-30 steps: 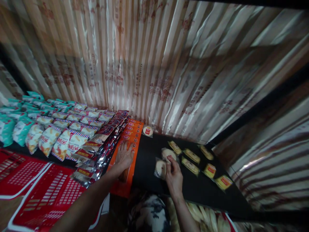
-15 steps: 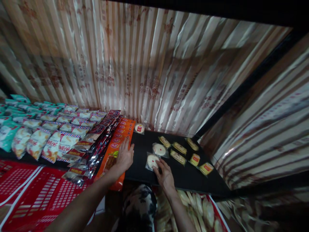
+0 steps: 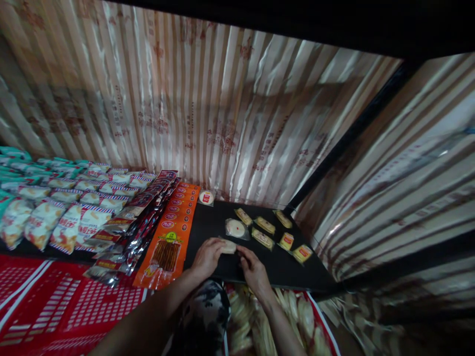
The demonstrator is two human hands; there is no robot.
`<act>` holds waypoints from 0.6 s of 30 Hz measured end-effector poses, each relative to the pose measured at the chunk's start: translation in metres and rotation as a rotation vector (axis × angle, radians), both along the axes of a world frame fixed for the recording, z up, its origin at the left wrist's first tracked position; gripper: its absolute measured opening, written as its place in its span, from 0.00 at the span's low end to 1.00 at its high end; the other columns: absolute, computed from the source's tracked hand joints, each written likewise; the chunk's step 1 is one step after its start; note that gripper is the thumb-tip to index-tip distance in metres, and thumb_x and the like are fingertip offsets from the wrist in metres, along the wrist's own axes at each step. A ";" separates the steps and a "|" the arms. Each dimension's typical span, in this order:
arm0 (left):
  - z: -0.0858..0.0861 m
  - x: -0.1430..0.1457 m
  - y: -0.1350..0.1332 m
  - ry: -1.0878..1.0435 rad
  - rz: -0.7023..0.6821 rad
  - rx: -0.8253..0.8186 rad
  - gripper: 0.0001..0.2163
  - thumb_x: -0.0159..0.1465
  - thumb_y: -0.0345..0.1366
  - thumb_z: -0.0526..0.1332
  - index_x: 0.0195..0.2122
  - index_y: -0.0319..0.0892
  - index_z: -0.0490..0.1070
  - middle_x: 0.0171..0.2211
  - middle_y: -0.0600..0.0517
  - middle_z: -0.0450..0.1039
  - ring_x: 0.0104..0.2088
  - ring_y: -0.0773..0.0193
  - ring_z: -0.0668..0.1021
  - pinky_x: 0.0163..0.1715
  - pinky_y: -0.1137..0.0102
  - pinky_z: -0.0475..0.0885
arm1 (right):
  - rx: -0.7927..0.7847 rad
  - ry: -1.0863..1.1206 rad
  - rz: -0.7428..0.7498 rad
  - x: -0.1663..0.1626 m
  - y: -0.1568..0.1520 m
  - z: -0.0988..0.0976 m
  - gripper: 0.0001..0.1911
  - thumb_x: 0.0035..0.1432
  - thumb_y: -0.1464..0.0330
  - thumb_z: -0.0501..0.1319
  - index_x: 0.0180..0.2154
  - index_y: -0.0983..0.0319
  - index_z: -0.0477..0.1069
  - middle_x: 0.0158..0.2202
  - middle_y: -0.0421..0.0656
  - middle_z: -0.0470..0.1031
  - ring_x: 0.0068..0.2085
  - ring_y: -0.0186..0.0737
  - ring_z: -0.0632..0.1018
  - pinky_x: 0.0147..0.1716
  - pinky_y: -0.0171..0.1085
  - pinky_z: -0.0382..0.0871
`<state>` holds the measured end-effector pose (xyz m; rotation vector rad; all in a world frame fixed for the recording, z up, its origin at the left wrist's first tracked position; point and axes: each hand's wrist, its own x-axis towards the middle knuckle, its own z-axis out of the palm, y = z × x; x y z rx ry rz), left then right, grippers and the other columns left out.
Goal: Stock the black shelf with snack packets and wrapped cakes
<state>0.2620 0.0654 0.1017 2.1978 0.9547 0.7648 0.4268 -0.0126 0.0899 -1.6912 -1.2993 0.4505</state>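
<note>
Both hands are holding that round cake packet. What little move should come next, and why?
Probably set the round cake packet, held between the left hand and right hand, down on the black shelf just in front of the other round packet. That spot looks bare and would continue the line.

Shelf (image 3: pixel 222 217): carries all packets | left end: bagged snack rows (image 3: pixel 67 217) | right of these: overlapped flat packs (image 3: pixel 144 207), then long packet strip (image 3: pixel 174 227) | beyond strip: round cake (image 3: pixel 236 228), small bars (image 3: pixel 264 231) farther right | front edge: left hand (image 3: pixel 208 254) and right hand (image 3: pixel 252 267) flank, apparently touching, wrapped cake (image 3: pixel 228 245) | rear corner: single disc packet (image 3: pixel 206 198)
</note>
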 end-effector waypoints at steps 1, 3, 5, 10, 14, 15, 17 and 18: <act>0.005 -0.002 0.003 -0.007 0.014 -0.021 0.13 0.63 0.31 0.51 0.44 0.45 0.72 0.44 0.50 0.72 0.46 0.64 0.73 0.49 0.68 0.68 | 0.010 -0.024 0.005 0.000 0.002 0.004 0.17 0.52 0.66 0.54 0.43 0.57 0.74 0.46 0.45 0.74 0.47 0.43 0.75 0.49 0.45 0.68; 0.012 -0.006 0.010 -0.007 0.018 -0.057 0.13 0.64 0.33 0.50 0.44 0.45 0.72 0.41 0.51 0.73 0.44 0.63 0.74 0.47 0.69 0.68 | 0.021 -0.054 0.004 -0.001 0.008 0.012 0.17 0.51 0.65 0.57 0.44 0.56 0.73 0.48 0.44 0.73 0.50 0.44 0.72 0.50 0.45 0.67; 0.015 -0.009 0.020 -0.033 0.016 -0.106 0.12 0.63 0.35 0.51 0.43 0.45 0.72 0.41 0.51 0.74 0.44 0.63 0.74 0.47 0.69 0.68 | 0.011 -0.027 0.001 -0.001 0.017 0.017 0.18 0.49 0.63 0.58 0.44 0.57 0.72 0.48 0.45 0.73 0.49 0.44 0.73 0.45 0.43 0.70; 0.007 -0.010 0.048 -0.285 0.024 -0.488 0.13 0.62 0.38 0.51 0.44 0.42 0.70 0.38 0.51 0.74 0.34 0.66 0.76 0.28 0.75 0.71 | 0.020 0.096 -0.034 -0.005 0.041 0.017 0.19 0.47 0.60 0.61 0.42 0.59 0.71 0.44 0.45 0.75 0.45 0.44 0.75 0.41 0.42 0.71; 0.005 -0.012 0.062 -0.370 0.034 -0.638 0.16 0.63 0.41 0.48 0.44 0.38 0.68 0.30 0.52 0.72 0.23 0.71 0.73 0.20 0.78 0.66 | 0.026 0.170 -0.021 -0.012 0.058 0.018 0.21 0.47 0.58 0.62 0.44 0.58 0.70 0.42 0.44 0.76 0.42 0.42 0.76 0.39 0.40 0.71; 0.006 -0.013 0.065 -0.367 0.036 -0.638 0.16 0.63 0.41 0.48 0.44 0.37 0.67 0.27 0.53 0.71 0.21 0.72 0.72 0.19 0.78 0.65 | 0.022 0.169 -0.021 -0.014 0.062 0.019 0.21 0.47 0.57 0.62 0.44 0.58 0.71 0.41 0.44 0.76 0.40 0.42 0.77 0.38 0.39 0.71; 0.008 -0.016 0.071 -0.363 0.036 -0.631 0.16 0.63 0.42 0.49 0.42 0.36 0.68 0.23 0.55 0.69 0.18 0.73 0.70 0.17 0.79 0.62 | 0.003 0.150 -0.025 -0.017 0.069 0.022 0.20 0.47 0.55 0.61 0.40 0.59 0.73 0.39 0.44 0.77 0.36 0.41 0.77 0.36 0.39 0.71; 0.010 -0.018 0.075 -0.360 0.036 -0.620 0.16 0.62 0.43 0.49 0.40 0.36 0.68 0.21 0.57 0.67 0.17 0.73 0.68 0.16 0.79 0.61 | -0.015 0.131 -0.028 -0.017 0.072 0.023 0.19 0.47 0.54 0.61 0.37 0.59 0.74 0.38 0.44 0.77 0.35 0.41 0.77 0.35 0.39 0.71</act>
